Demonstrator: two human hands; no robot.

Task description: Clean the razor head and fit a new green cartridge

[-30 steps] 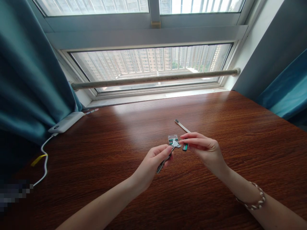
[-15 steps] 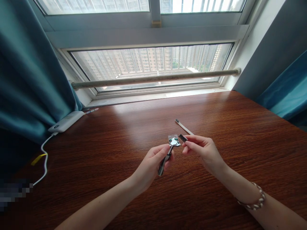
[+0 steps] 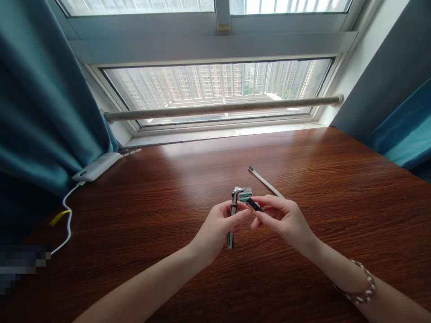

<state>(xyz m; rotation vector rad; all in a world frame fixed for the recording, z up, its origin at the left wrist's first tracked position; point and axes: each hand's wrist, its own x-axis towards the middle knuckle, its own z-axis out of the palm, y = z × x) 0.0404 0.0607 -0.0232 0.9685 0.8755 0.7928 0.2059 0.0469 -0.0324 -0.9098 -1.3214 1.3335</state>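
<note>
My left hand (image 3: 218,229) grips a razor handle (image 3: 232,220) held nearly upright, its silver head at the top. My right hand (image 3: 281,217) pinches a small dark razor cartridge (image 3: 255,205) between thumb and fingers, close to the right of the handle's head. Behind both hands a clear cartridge case with green inserts (image 3: 246,194) lies on the wooden desk (image 3: 168,202). A thin toothbrush (image 3: 266,181) lies on the desk just beyond my right hand.
A white power bank (image 3: 97,167) with a white cable (image 3: 67,220) sits at the desk's back left by a teal curtain (image 3: 40,103). A window with a rail (image 3: 222,108) runs along the far edge. Another teal curtain (image 3: 404,130) hangs at the right.
My left hand has turned the razor handle from slanted to nearly upright. My right hand has shifted slightly lower with the cartridge, staying beside the handle's head.
</note>
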